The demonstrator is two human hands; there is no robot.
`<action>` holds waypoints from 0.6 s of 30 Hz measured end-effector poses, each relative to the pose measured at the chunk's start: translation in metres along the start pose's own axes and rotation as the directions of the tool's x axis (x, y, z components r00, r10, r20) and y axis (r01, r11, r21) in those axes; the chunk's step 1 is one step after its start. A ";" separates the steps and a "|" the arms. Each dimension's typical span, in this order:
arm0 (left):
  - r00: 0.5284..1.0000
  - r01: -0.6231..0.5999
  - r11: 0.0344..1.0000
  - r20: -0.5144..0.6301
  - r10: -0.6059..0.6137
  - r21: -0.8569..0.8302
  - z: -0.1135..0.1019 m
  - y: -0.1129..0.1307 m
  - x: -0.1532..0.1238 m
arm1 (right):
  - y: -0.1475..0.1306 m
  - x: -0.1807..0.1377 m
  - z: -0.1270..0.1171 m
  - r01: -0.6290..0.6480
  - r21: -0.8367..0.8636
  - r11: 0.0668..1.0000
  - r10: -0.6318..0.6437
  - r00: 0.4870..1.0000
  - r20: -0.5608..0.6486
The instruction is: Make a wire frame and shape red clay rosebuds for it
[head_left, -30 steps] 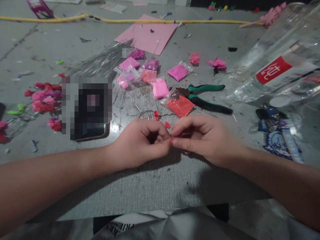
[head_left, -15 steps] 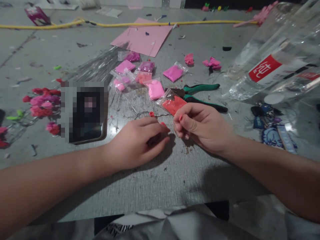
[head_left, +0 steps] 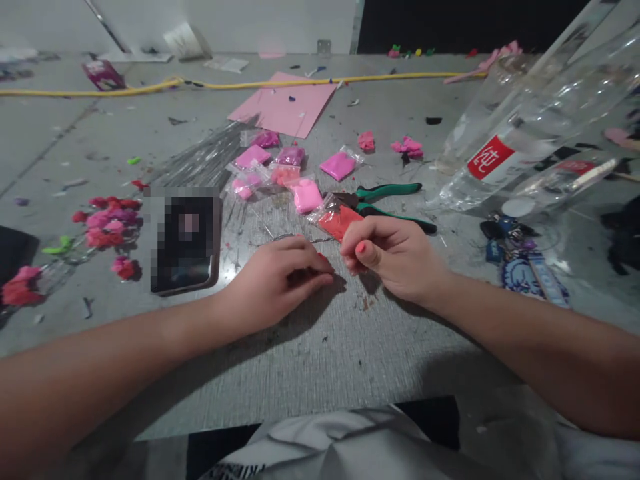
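My left hand [head_left: 280,277] rests on the table with its fingers curled and pinched. A piece of red clay [head_left: 322,256] shows at its fingertips; most of it is hidden. Behind those fingers runs a twisted wire [head_left: 324,240], partly covered. My right hand [head_left: 393,257] is closed just to the right, thumb against fingers, with a small bit of red clay [head_left: 361,247] at the thumb tip. Right behind this hand lies an opened bag of red clay [head_left: 337,219]. Green-handled pliers [head_left: 390,192] lie beyond it.
Several bags of pink and purple clay [head_left: 306,195] lie ahead, near a bundle of thin wires [head_left: 195,160]. On the left are a phone [head_left: 213,247] and clay flowers [head_left: 113,223]. Plastic bottles [head_left: 493,160] and a keychain [head_left: 533,267] occupy the right. A yellow cable [head_left: 280,83] crosses behind.
The view has tilted up, showing more of the back wall. My right thumb has shifted and its red bit shows more plainly. A small red clay flower on the wire is now mostly hidden.
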State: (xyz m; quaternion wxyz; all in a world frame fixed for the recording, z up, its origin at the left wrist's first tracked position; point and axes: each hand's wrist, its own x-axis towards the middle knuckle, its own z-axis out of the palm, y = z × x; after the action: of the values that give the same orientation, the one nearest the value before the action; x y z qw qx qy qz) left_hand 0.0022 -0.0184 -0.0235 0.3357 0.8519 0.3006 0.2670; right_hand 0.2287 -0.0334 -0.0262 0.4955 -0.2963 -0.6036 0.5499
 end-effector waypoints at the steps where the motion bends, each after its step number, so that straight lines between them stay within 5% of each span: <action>1: 0.996 0.070 0.987 -0.051 -0.078 -0.142 -0.001 0.002 0.000 | 0.000 -0.001 -0.001 0.027 -0.021 0.999 -0.026 1.000 0.009; 3: 0.964 0.144 0.873 -0.134 -0.231 -0.466 -0.001 0.007 0.000 | 0.000 -0.002 -0.002 0.088 -0.100 0.991 -0.084 0.995 0.046; 6: 0.944 0.068 0.637 -0.156 -0.290 -0.768 0.002 0.017 -0.003 | -0.004 -0.007 0.001 0.192 -0.236 0.953 -0.160 0.976 0.147; 8: 0.957 0.041 0.564 -0.130 -0.259 -0.825 0.005 0.025 -0.005 | -0.007 -0.011 0.005 0.160 -0.167 0.973 -0.128 0.974 0.189; 10: 0.962 0.038 0.531 -0.113 -0.249 -0.847 0.007 0.034 -0.007 | -0.006 -0.015 0.010 -0.022 0.070 0.997 0.006 0.975 0.223; 13: 0.955 0.075 0.509 -0.085 -0.284 -0.858 0.007 0.048 -0.007 | 0.000 -0.019 0.015 -0.248 0.367 0.897 0.115 0.931 0.347; 18: 0.942 0.178 0.453 0.017 -0.336 -0.874 0.003 0.066 -0.002 | 0.012 -0.016 0.014 -0.278 0.451 0.848 0.066 0.900 0.432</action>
State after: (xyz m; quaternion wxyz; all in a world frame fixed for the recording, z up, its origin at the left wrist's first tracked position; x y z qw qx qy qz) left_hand 0.0245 -0.0603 0.0229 0.7280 0.4885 0.2767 0.3936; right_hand 0.2185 -0.0505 -0.0401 0.3686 -0.0925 -0.4981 0.7794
